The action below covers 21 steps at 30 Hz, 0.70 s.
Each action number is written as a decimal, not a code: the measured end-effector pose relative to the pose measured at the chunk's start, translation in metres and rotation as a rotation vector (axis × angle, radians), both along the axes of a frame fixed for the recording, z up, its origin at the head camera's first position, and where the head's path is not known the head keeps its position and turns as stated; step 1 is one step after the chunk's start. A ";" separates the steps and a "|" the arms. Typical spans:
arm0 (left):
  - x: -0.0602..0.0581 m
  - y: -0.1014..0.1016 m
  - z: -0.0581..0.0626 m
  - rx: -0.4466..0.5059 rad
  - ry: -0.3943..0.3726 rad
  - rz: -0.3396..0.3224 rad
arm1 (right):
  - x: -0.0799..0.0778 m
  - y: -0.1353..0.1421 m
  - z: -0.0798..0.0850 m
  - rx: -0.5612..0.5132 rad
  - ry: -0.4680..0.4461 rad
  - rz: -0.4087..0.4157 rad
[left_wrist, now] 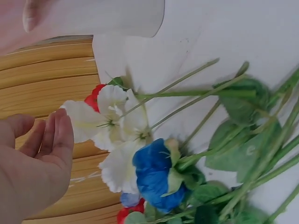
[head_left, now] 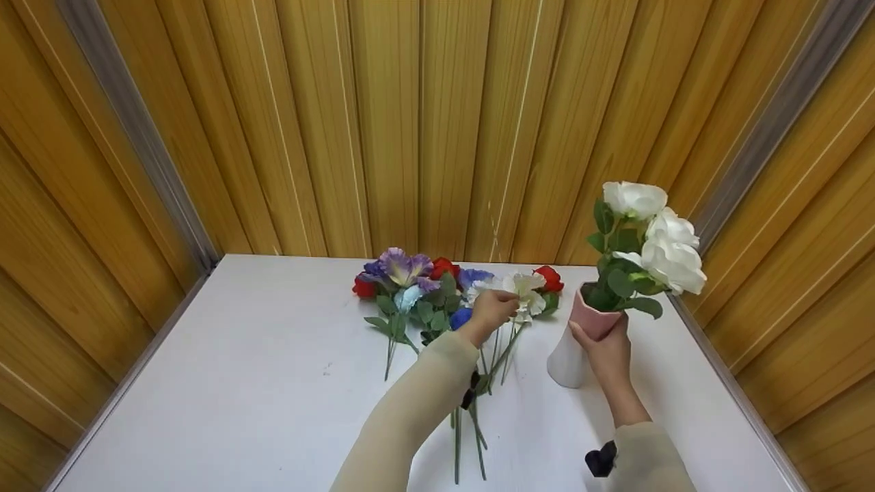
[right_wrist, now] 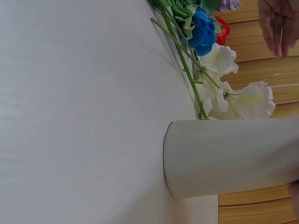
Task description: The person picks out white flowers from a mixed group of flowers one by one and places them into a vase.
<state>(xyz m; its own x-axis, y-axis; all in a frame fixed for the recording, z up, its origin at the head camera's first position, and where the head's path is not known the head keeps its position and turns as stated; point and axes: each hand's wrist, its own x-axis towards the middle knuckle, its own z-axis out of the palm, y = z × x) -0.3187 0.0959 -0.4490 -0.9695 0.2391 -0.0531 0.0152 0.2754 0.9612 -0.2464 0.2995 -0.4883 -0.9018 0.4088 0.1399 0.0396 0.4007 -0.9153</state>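
My right hand (head_left: 610,354) grips a vase (head_left: 567,359), pink at the top and white below, around its upper part. Its base (right_wrist: 187,161) stands on the white table in the right wrist view. White roses (head_left: 673,263) with green leaves rise from the vase mouth and lean right. My left hand (head_left: 487,318) hovers over the lying flowers, fingers relaxed and holding nothing. In the left wrist view its fingertips overlap the petal edge of a white lily-like flower (left_wrist: 112,116). Beside that lies a blue flower (left_wrist: 156,175).
More artificial flowers lie left of the vase: purple ones (head_left: 403,266), red ones (head_left: 549,279) and a pale blue one (head_left: 408,298). Their green stems (head_left: 458,444) point toward the table's front. Wood-patterned walls (head_left: 383,130) enclose the white table (head_left: 273,383) at the back and sides.
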 end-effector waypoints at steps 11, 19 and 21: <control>-0.067 0.023 -0.127 0.175 -0.166 -0.056 | 0.002 0.002 0.001 -0.006 -0.016 -0.007; -0.132 0.066 -0.235 0.004 -0.020 0.031 | 0.002 0.001 0.000 -0.016 0.007 -0.024; -0.138 0.071 -0.247 -0.072 0.040 0.079 | 0.001 -0.001 0.000 -0.020 0.008 -0.021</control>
